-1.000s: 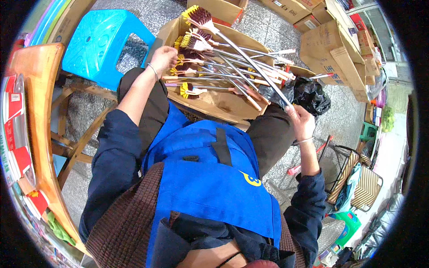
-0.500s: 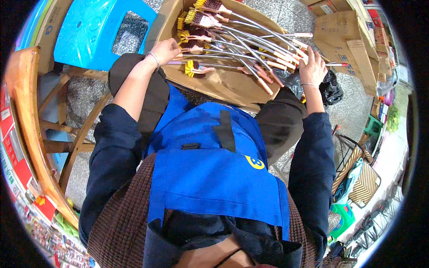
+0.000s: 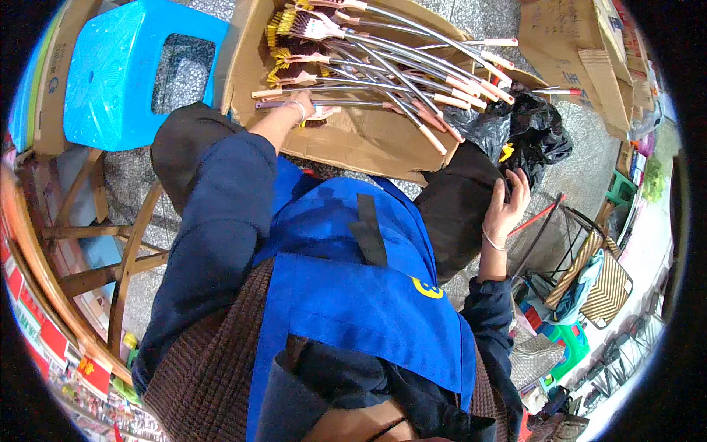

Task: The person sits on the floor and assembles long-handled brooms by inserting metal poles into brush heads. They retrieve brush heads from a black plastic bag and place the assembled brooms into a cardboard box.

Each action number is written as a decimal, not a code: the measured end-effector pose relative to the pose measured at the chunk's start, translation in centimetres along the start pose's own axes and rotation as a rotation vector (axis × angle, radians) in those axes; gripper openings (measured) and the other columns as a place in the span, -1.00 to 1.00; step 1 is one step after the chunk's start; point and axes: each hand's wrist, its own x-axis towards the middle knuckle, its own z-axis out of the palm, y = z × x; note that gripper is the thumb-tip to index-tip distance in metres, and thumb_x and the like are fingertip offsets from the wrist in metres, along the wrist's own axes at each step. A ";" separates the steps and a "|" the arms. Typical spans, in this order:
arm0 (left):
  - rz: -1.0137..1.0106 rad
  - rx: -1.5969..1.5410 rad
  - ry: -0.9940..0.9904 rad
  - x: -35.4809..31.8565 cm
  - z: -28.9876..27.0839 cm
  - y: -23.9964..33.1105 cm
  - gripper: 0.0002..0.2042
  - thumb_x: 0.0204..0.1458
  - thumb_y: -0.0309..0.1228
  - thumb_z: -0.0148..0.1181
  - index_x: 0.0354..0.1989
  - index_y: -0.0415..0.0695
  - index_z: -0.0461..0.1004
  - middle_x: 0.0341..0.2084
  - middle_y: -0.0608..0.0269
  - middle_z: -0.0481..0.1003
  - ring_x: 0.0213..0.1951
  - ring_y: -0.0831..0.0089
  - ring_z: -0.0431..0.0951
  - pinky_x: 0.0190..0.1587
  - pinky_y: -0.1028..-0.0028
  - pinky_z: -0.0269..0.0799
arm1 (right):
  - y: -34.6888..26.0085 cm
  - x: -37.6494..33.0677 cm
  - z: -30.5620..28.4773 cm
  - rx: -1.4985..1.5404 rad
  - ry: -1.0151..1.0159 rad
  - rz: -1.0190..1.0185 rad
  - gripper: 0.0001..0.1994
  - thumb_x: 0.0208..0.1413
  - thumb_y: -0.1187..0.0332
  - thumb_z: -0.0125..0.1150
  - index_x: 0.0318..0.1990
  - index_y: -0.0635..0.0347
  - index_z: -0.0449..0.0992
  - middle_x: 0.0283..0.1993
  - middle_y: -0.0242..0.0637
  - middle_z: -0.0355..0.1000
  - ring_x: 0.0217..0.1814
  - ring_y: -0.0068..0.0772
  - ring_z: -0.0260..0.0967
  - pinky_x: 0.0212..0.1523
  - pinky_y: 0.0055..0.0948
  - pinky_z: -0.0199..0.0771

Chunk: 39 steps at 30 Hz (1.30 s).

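In a cardboard box in front of me lies a pile of long-handled brushes with metal rods, pink grips and yellow and dark bristles. My left hand reaches over the box's near left part, its fingers closed at a brush with a pinkish head. That hand hides part of this brush. Above my right knee, my right hand is raised with thumb and fingers apart, holding nothing visible. Just beyond it lies a black plastic bag with a small yellow piece.
A blue plastic stool stands left of the box, above a wooden chair frame. More cardboard boxes stand at the far right. To the right are a striped bag and a green plastic stool.
My left hand has moved right and nearer to me, onto a brush. My right hand has left the brush grips and drawn back toward my body. The view has shifted slightly.
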 end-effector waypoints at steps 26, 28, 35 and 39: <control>-0.087 -0.083 -0.016 3.3 7.8 -2.2 -0.68 0.06 -0.39 -0.25 -0.07 -0.17 0.37 -0.10 -0.13 0.39 -0.03 0.03 0.39 0.01 0.23 0.31 | -0.6 0.4 1.1 0.305 0.024 0.242 -0.88 0.00 0.55 0.04 -0.32 0.33 0.49 -0.33 -0.27 0.44 -0.28 -0.45 0.34 -0.15 -0.52 0.31; -0.080 0.009 -0.023 2.9 7.4 -1.6 -0.68 0.04 -0.41 -0.22 -0.08 -0.17 0.39 -0.13 -0.08 0.42 -0.06 0.05 0.43 -0.03 0.24 0.35 | -0.7 0.5 1.1 0.309 0.014 0.250 -0.89 0.01 0.55 0.04 -0.32 0.33 0.49 -0.33 -0.26 0.44 -0.28 -0.45 0.34 -0.16 -0.51 0.31; 0.055 0.152 -0.054 -0.3 4.2 2.3 -0.73 0.00 -0.42 -0.13 -0.19 -0.15 0.47 -0.17 -0.02 0.46 -0.11 0.13 0.48 -0.10 0.27 0.42 | -0.8 0.8 1.4 0.315 0.009 0.232 -0.89 0.03 0.49 0.07 -0.32 0.29 0.50 -0.35 -0.25 0.44 -0.30 -0.43 0.35 -0.20 -0.50 0.33; 0.091 0.195 -0.186 -2.6 0.8 4.6 -0.68 -0.02 -0.16 0.00 -0.19 -0.05 0.51 -0.19 0.05 0.48 -0.11 0.18 0.48 -0.09 0.27 0.39 | -0.9 0.8 1.7 0.339 -0.022 0.284 -0.91 0.01 0.45 0.12 -0.34 0.25 0.51 -0.36 -0.24 0.44 -0.33 -0.38 0.36 -0.25 -0.47 0.35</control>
